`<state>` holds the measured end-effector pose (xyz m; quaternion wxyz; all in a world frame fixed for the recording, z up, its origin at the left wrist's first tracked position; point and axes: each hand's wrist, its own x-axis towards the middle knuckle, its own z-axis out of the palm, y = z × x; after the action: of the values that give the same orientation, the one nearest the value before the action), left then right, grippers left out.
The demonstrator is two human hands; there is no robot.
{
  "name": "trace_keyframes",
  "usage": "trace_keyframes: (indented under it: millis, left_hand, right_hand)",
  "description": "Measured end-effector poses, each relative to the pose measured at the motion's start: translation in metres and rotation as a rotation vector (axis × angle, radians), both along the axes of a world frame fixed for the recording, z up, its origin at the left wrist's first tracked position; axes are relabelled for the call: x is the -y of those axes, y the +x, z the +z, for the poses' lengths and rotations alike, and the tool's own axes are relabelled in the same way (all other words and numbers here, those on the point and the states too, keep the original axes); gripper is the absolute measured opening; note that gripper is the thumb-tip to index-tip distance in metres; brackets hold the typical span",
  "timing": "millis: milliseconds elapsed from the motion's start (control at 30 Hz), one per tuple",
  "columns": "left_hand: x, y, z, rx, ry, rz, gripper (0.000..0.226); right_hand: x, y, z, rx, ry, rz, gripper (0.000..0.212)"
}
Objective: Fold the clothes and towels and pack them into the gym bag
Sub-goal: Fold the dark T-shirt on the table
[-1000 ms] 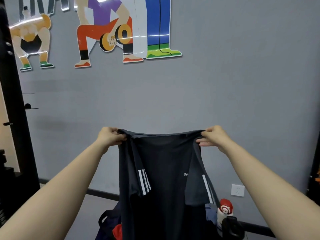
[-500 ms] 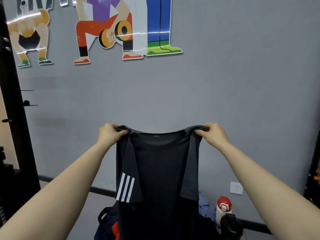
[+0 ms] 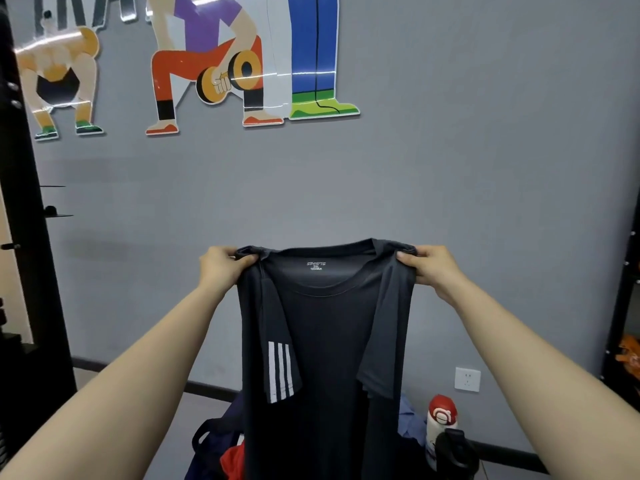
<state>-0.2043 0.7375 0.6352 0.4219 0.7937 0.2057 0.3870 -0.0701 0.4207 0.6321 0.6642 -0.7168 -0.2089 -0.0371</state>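
Note:
A dark navy T-shirt (image 3: 329,341) hangs in the air in front of me, its neck label facing me and both sleeves folded in over the body. White stripes show on the left sleeve. My left hand (image 3: 223,268) grips the left shoulder and my right hand (image 3: 431,268) grips the right shoulder. Behind the shirt's lower part, a navy gym bag (image 3: 211,441) with a black handle peeks out, with a red cloth (image 3: 232,460) at its edge. A blue garment (image 3: 412,422) shows to the right of the shirt.
A white bottle with a red cap (image 3: 440,424) stands low right, a black object (image 3: 453,448) in front of it. A grey wall with cartoon gym figures (image 3: 214,64) is ahead, with a socket (image 3: 467,379). A black rack frame (image 3: 24,271) rises at left.
The shirt has been turned and straightened, so its collar and label now face me and the sleeves lie folded in. Both hands stayed on the shoulders at about the same height.

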Motion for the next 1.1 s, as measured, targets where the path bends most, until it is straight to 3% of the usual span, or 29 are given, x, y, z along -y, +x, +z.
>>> trace_keyframes:
  millis: [133, 267, 533, 767, 933, 1100]
  left_hand:
    - [0.004, -0.003, 0.006, 0.018, -0.042, -0.016, 0.024]
    - [0.015, -0.006, 0.01, 0.042, -0.024, -0.035, 0.027]
    - [0.041, -0.02, 0.014, 0.064, 0.032, -0.062, 0.009]
    - [0.062, -0.045, 0.013, 0.063, 0.044, -0.092, 0.013]
    - [0.084, -0.066, 0.017, 0.085, 0.061, -0.132, 0.018]
    - [0.105, -0.083, 0.023, 0.1, 0.113, -0.18, 0.023]
  right_hand:
    - [0.011, -0.003, 0.005, -0.052, 0.109, 0.008, 0.012]
    - [0.013, -0.006, 0.006, -0.009, 0.159, -0.052, 0.015]
    - [0.017, -0.028, 0.008, 0.205, -0.074, -0.229, 0.01]
    - [0.035, -0.064, 0.009, 0.278, -0.191, -0.3, 0.012]
    - [0.049, -0.096, 0.014, 0.327, -0.248, -0.347, 0.031]
    - [0.065, -0.117, 0.02, 0.365, -0.269, -0.364, 0.021]
